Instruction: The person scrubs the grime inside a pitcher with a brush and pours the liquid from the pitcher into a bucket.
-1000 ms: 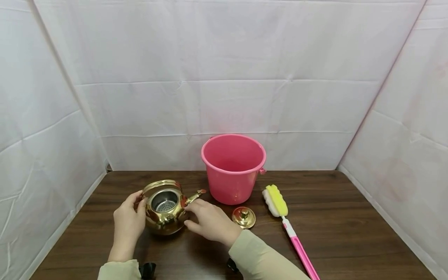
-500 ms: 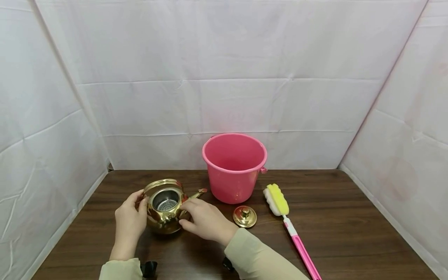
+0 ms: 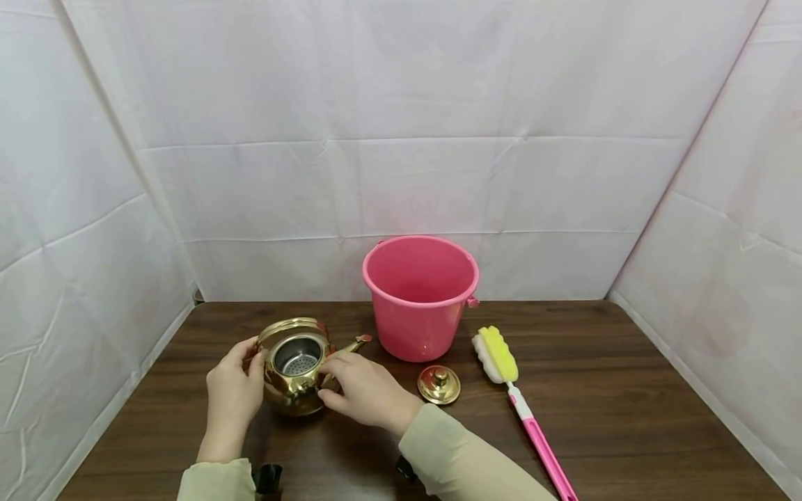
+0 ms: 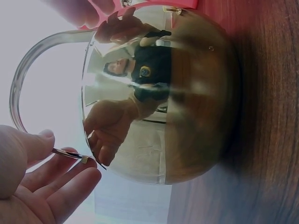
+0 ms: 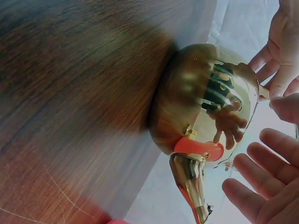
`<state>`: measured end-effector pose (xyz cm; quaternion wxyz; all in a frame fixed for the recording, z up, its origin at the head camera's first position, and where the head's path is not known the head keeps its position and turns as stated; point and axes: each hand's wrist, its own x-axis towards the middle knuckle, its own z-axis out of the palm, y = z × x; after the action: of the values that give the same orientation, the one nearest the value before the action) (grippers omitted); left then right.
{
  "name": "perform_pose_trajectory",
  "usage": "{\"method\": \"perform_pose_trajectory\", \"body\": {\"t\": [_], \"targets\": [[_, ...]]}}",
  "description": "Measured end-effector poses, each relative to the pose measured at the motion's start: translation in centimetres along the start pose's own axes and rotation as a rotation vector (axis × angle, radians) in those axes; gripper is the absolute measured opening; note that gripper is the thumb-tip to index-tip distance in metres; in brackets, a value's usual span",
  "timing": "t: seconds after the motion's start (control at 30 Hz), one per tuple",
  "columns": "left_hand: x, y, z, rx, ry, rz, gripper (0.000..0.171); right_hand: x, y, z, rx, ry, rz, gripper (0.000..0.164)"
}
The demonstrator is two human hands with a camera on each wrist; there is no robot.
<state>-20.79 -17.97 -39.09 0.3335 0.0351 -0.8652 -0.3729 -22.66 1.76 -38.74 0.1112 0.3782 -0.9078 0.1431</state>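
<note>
A shiny gold teapot (image 3: 294, 396) stands lidless on the table, its spout (image 3: 352, 346) pointing right. Down in its opening sits a perforated metal strainer (image 3: 299, 360). My left hand (image 3: 234, 390) pinches the lower end of the arched handle (image 4: 35, 44) between thumb and fingers, as the left wrist view shows. Across the pot, my right hand (image 3: 370, 390) reaches over the base of the spout, fingertips right at the rim. Its fingers (image 5: 261, 175) look spread and fairly straight in the right wrist view, with the thumb near the rim. The gold lid (image 3: 438, 385) lies right of the pot.
Behind the lid stands a pink bucket (image 3: 416, 334), close beyond the spout tip. A brush with a yellow and white sponge head (image 3: 497, 355) and pink handle lies to the right on the dark wooden table (image 3: 626, 417). White cloth (image 3: 407, 174) encloses the back and sides.
My right hand has shifted slightly left, from beside the spout to the pot's rim. The left hand keeps its hold on the handle, and the teapot stands where it was.
</note>
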Motion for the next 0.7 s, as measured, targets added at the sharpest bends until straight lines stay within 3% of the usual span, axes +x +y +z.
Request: {"method": "perform_pose_trajectory", "body": {"t": [0.47,0.7], "targets": [[-0.2,-0.1,-0.2,-0.003,-0.063,-0.054,0.024,1.3,-0.9,0.2,-0.064,-0.026,-0.036,0.029],[0.0,0.0,-0.2,-0.007,-0.033,-0.02,0.023,2.1,-1.0,0.1,-0.133,-0.013,-0.088,0.027]]}}
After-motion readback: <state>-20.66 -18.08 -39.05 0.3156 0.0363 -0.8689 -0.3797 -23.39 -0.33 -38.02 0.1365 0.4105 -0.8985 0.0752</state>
